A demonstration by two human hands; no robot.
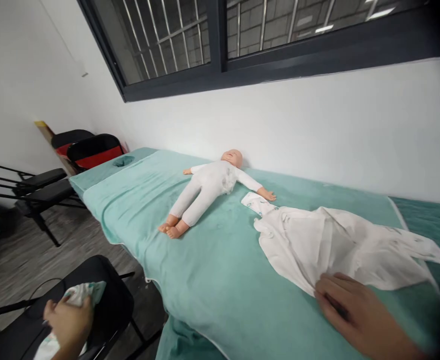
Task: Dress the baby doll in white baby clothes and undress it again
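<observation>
At the lower left, my left hand [70,317] is closed around a crumpled white cloth with a green pattern [81,295], above a black chair; part of the cloth hangs below my wrist. My right hand [351,307] is at the near edge of a white printed baby garment [317,240], its fingers curled on the fabric and creases running towards them. The garment lies spread on the green-covered table [220,265], one sleeve reaching towards a baby doll [212,182]. The doll rests on its back in a white bodysuit, arms outstretched, head near the wall.
The black chair [109,287] stands against the table's near left side. Further folding chairs [96,150] with red parts are at the far left. A dark-framed window [216,65] with bars is above the white wall [336,125] behind the table.
</observation>
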